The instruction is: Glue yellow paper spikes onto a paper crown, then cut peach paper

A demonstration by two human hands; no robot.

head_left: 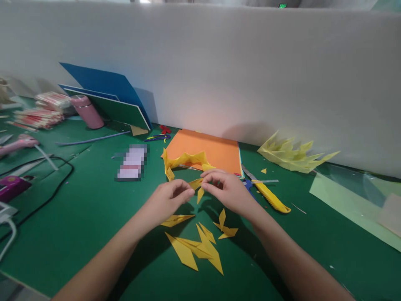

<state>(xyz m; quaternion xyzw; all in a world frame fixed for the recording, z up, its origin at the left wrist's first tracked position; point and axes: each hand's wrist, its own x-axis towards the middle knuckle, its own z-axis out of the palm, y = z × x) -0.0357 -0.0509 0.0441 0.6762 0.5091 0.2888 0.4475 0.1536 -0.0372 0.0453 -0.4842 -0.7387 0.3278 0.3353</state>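
Note:
My left hand point(171, 197) and my right hand point(227, 188) meet over the green mat point(87, 217), both pinching a small folded yellow paper piece point(198, 186) between fingertips. Its point hangs down between the hands. Just behind them lies a chain of joined yellow folded pieces point(184, 161), resting partly on an orange paper stack point(209, 150). Several loose yellow folded pieces point(200, 246) lie on the mat in front of my hands.
A yellow utility knife point(271, 196) and blue-handled scissors point(250, 182) lie right of my hands. Pale yellow folded shapes point(291, 154) sit by the white partition. Blue and green boards point(109, 100), a pink bottle point(87, 110), a glue gun point(19, 144) and cables are at left.

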